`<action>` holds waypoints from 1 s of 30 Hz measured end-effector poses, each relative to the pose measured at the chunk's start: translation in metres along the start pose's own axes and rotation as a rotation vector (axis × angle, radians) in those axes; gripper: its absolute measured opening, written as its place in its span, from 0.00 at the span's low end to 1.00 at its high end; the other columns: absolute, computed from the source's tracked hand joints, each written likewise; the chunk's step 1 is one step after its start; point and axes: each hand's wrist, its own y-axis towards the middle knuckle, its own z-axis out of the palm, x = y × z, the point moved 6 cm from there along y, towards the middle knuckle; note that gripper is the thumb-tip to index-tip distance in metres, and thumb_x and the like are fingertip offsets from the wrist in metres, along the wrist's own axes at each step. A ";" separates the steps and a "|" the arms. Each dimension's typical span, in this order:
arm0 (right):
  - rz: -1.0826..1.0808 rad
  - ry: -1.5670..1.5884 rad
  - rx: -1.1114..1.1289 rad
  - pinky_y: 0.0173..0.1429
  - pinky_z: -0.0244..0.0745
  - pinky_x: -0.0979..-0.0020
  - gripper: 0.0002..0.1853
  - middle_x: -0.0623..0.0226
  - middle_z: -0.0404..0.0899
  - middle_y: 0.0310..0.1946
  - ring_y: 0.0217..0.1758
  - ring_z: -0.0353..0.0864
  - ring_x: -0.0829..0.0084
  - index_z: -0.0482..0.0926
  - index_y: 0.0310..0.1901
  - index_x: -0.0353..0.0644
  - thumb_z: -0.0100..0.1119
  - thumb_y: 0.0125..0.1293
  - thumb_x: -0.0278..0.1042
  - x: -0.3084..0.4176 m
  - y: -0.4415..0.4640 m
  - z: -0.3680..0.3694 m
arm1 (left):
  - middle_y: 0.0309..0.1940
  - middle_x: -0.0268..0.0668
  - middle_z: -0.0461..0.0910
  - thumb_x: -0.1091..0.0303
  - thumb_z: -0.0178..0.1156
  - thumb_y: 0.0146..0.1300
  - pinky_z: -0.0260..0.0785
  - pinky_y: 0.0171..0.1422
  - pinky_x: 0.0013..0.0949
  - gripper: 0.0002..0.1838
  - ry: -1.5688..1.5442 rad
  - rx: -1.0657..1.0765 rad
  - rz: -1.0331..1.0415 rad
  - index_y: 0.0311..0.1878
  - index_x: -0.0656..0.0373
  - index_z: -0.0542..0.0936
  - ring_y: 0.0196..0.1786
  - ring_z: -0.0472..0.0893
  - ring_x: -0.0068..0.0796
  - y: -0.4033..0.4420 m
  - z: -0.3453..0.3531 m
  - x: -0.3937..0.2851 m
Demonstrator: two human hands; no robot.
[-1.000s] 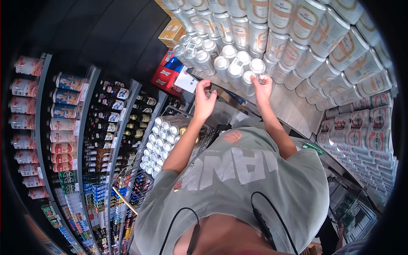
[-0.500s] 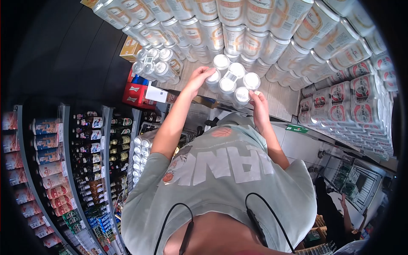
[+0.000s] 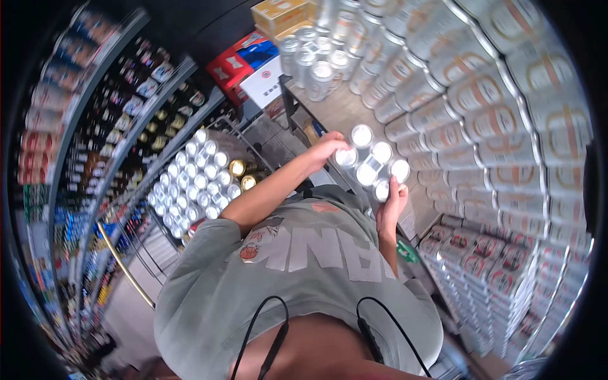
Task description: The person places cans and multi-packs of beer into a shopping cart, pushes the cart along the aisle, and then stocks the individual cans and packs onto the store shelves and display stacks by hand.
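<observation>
Between my hands is a shrink-wrapped pack of beer cans (image 3: 368, 173), its silvery tops facing up. My left hand (image 3: 325, 152) grips the near left end of the pack, fingers against a corner can. On the opposite end, my right hand (image 3: 393, 201) is closed around the corner, thumb near the top of a can. Below the pack lies the wooden shelf board (image 3: 345, 111); whether the pack touches it I cannot tell. Another pack of the same kind of cans (image 3: 318, 69) stands farther along the board.
A tall wall of stacked cans (image 3: 475, 114) rises on the right. To my left is a wire cart (image 3: 158, 221) loaded with packs of cans (image 3: 202, 180). Red boxes (image 3: 229, 73) and a yellow carton (image 3: 278, 16) sit beyond the board. Bottle shelves (image 3: 136, 88) line the far left.
My view has swung left, bringing the loaded cart into sight. Both hands still hold the pack, which has turned with my body and come nearer the board's front edge.
</observation>
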 end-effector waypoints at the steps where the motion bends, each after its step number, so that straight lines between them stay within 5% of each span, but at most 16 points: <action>1: 0.050 -0.003 0.037 0.40 0.65 0.78 0.17 0.76 0.71 0.28 0.33 0.68 0.84 0.61 0.27 0.50 0.60 0.67 0.26 0.005 -0.010 0.012 | 0.33 0.29 0.75 0.75 0.65 0.50 0.65 0.45 0.25 0.10 0.111 -0.068 0.048 0.32 0.54 0.73 0.39 0.74 0.20 -0.017 -0.011 0.005; 4: 0.047 -0.143 0.123 0.40 0.69 0.76 0.16 0.75 0.72 0.29 0.32 0.69 0.83 0.61 0.27 0.49 0.60 0.66 0.26 -0.004 -0.015 0.017 | 0.31 0.27 0.69 0.74 0.68 0.48 0.60 0.42 0.26 0.14 0.148 -0.106 0.121 0.30 0.55 0.69 0.37 0.68 0.19 -0.083 -0.030 0.014; 8: 0.171 -0.195 0.372 0.37 0.70 0.76 0.12 0.73 0.72 0.30 0.32 0.71 0.83 0.64 0.30 0.47 0.57 0.67 0.26 0.004 -0.038 0.086 | 0.34 0.29 0.69 0.69 0.69 0.53 0.62 0.49 0.26 0.16 0.215 -0.140 0.389 0.30 0.55 0.67 0.41 0.68 0.21 -0.166 -0.064 -0.008; 15: 0.324 -0.281 0.983 0.41 0.66 0.79 0.10 0.76 0.68 0.31 0.35 0.68 0.84 0.65 0.32 0.47 0.54 0.68 0.23 -0.051 -0.112 0.260 | 0.33 0.27 0.68 0.75 0.68 0.55 0.65 0.48 0.28 0.16 -0.228 -0.604 0.622 0.29 0.54 0.66 0.40 0.69 0.19 -0.286 -0.172 0.006; 18: 0.386 -0.318 1.153 0.44 0.68 0.79 0.06 0.76 0.73 0.33 0.37 0.72 0.84 0.69 0.34 0.46 0.54 0.70 0.28 -0.106 -0.156 0.319 | 0.33 0.25 0.68 0.74 0.67 0.56 0.64 0.48 0.27 0.15 -0.123 -0.833 0.696 0.31 0.54 0.66 0.41 0.69 0.18 -0.351 -0.228 0.006; 23: 0.635 -0.392 1.203 0.53 0.69 0.74 0.04 0.71 0.78 0.41 0.46 0.76 0.80 0.76 0.42 0.41 0.56 0.67 0.27 -0.188 -0.271 0.407 | 0.35 0.25 0.70 0.75 0.65 0.57 0.62 0.43 0.22 0.15 -0.351 -0.996 0.769 0.30 0.52 0.65 0.38 0.68 0.15 -0.451 -0.334 0.014; 30: 0.590 -0.486 1.327 0.58 0.67 0.72 0.05 0.69 0.80 0.42 0.49 0.76 0.77 0.78 0.43 0.39 0.58 0.67 0.27 -0.314 -0.359 0.468 | 0.26 0.23 0.68 0.68 0.65 0.60 0.58 0.33 0.22 0.16 -0.308 -1.256 0.749 0.27 0.52 0.65 0.30 0.65 0.13 -0.525 -0.481 0.033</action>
